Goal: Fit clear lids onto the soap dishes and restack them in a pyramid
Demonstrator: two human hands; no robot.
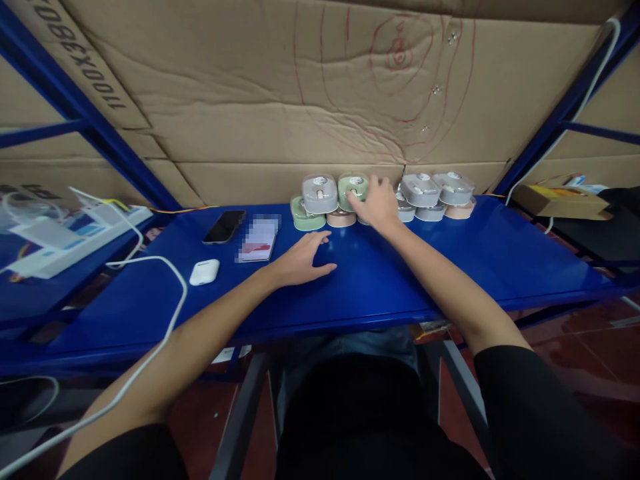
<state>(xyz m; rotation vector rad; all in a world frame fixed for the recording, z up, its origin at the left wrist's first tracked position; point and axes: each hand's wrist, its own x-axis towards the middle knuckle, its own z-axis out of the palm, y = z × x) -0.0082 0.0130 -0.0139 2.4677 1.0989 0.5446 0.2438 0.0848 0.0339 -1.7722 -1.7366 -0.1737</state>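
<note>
My right hand reaches to the back of the table, fingers wrapped round the right side of a small green plastic box with a clear lid. That box sits in the upper layer of a stack, beside a grey box. Beneath them are another green box and a pinkish one; my right hand partly hides what lies behind it. Nearer the front, my left hand hovers over or rests on the tabletop, thumb and fingers apart, holding nothing.
More boxes stand stacked to the right, with a grey box on top. On the left lie a dark phone, a lit phone and a white earbud case. A white cable crosses my left forearm. Cardboard backs the blue table.
</note>
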